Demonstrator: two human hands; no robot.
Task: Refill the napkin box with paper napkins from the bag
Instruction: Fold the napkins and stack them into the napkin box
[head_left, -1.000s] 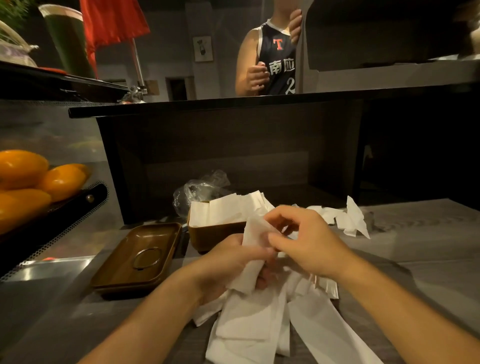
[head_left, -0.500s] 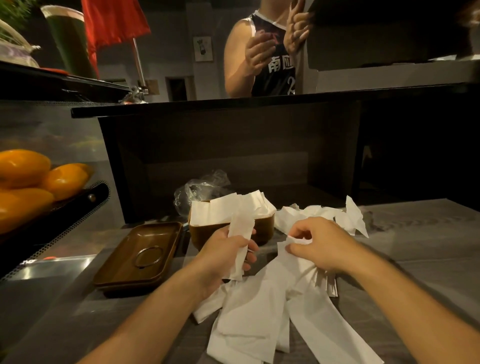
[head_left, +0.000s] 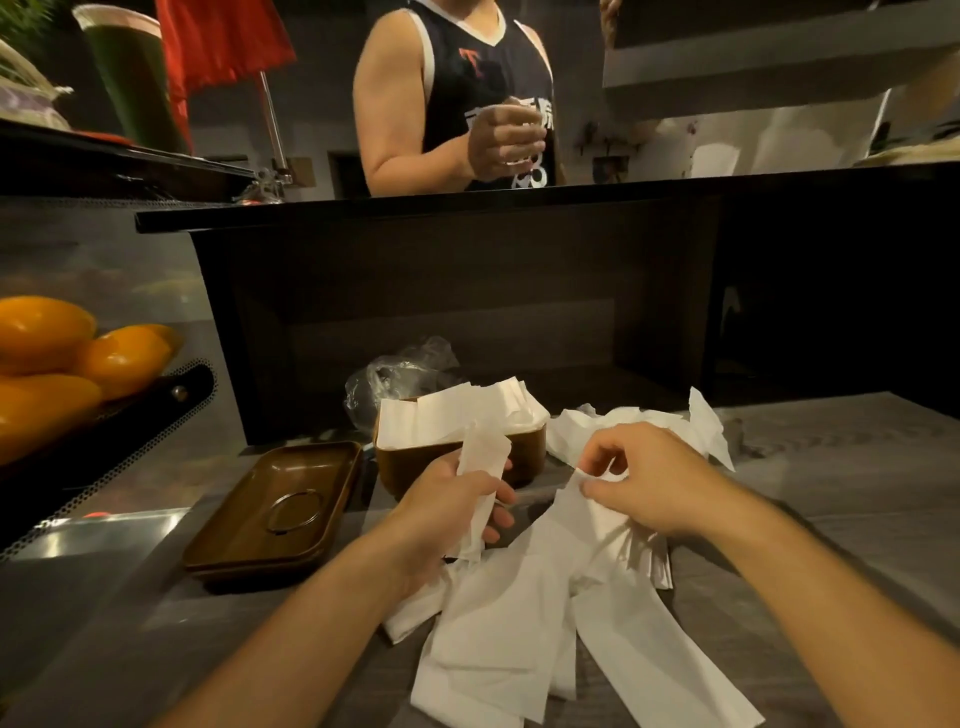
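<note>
The brown napkin box (head_left: 522, 457) stands on the grey bench (head_left: 831, 483), just beyond the hands, already stuffed with white napkins (head_left: 457, 413) that rise above its rim. The left hand (head_left: 441, 506) is closed around a folded napkin (head_left: 485, 467), held upright right in front of the box's near wall, its top edge level with the rim. The right hand (head_left: 649, 480) pinches the upper end of a loose napkin between thumb and forefinger, the other fingers curled; that sheet belongs to a loose pile of napkins (head_left: 519, 623) spread over the bench below both hands, with long strips trailing toward the near edge. More crumpled napkins (head_left: 649, 421) lie to the right of the box, behind the right hand. A clear plastic bag (head_left: 400, 371) sits crumpled just behind the box, touching or nearly touching its back. To the left of the box lies its brown lid (head_left: 275, 514), underside up, with a metal ring at its middle. Further left, orange fruits (head_left: 67, 358) fill a dark perforated tray. Beyond a dark raised counter (head_left: 467, 208) stands another person in a dark sleeveless jersey (head_left: 483, 67), one hand half closed in front of the chest.
</note>
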